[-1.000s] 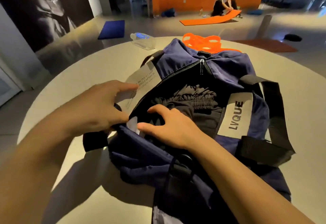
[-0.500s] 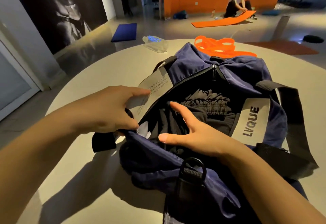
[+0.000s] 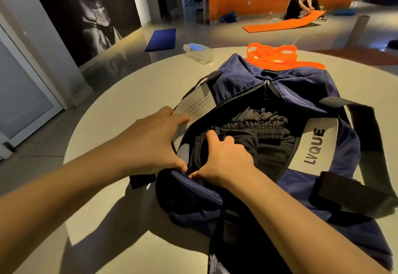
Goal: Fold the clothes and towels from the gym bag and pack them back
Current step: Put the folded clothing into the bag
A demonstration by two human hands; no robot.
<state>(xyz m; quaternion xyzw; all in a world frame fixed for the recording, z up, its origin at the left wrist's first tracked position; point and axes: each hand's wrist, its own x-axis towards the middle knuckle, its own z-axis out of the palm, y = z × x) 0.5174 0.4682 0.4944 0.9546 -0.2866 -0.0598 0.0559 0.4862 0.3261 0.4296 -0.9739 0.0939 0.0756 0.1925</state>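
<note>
A navy gym bag [image 3: 243, 75] with black straps and grey "LVQUE" panels lies unzipped on a round pale table [image 3: 133, 92]. Dark clothes [image 3: 269, 135] with a gathered elastic waistband fill its opening. My left hand [image 3: 155, 142] grips the bag's left rim beside the grey printed panel and holds the opening apart. My right hand [image 3: 226, 157] is inside the opening, its fingers curled around a bunch of the black fabric at the near end. Deeper contents of the bag are hidden.
Orange resistance bands [image 3: 277, 58] lie on the table behind the bag, and a clear plastic bottle [image 3: 199, 52] lies on its side to their left. Beyond the table, a person kneels at an orange mat [image 3: 282, 24] and a blue mat [image 3: 161, 40] lies on the floor.
My right hand went from spread flat over the clothes to dug in and clenched on the black fabric. My left hand stayed on the bag's rim.
</note>
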